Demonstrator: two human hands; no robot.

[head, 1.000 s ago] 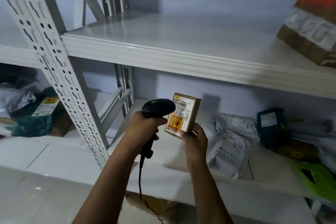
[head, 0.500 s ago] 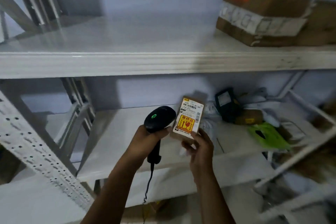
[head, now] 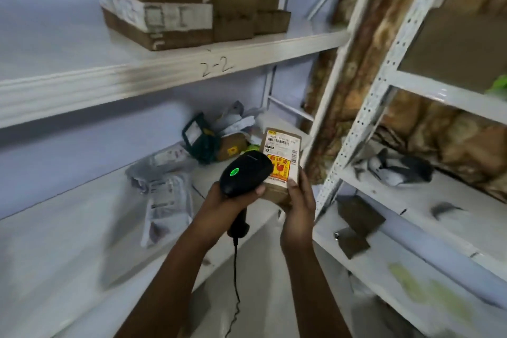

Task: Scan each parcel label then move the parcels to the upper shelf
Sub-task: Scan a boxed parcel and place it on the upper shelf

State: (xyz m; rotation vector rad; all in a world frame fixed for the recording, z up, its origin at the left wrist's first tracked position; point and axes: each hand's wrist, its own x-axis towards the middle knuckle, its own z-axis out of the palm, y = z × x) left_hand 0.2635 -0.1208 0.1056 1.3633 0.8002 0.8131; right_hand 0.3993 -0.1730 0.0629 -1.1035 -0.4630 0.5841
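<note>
The scanning step looks to be in hand: the left hand (head: 219,202) grips a black barcode scanner (head: 245,173), its fingers wrapped round the handle, and the glossy rounded head with a lit green dot hangs just over the lower part of the small parcel (head: 281,163). The right hand (head: 297,208) holds that parcel from below and behind, fingers closed on its lower right edge, label tilted up toward the scanner. The parcel is a flat rectangular cardboard box, matte brown, with a white barcode label and a yellow-and-red sticker; it sits in the air in front of the lower shelf (head: 68,228), well below the upper shelf (head: 164,68). Judging by the green light, the read may be done, and the next move would call for lifting the parcel up to the upper shelf's smooth white metal board, beside the taped corrugated cartons (head: 170,8) there. Behind the parcel, on the lower shelf, lie soft crinkled grey poly mailers (head: 164,184) and a dark green pouch (head: 199,140).
</note>
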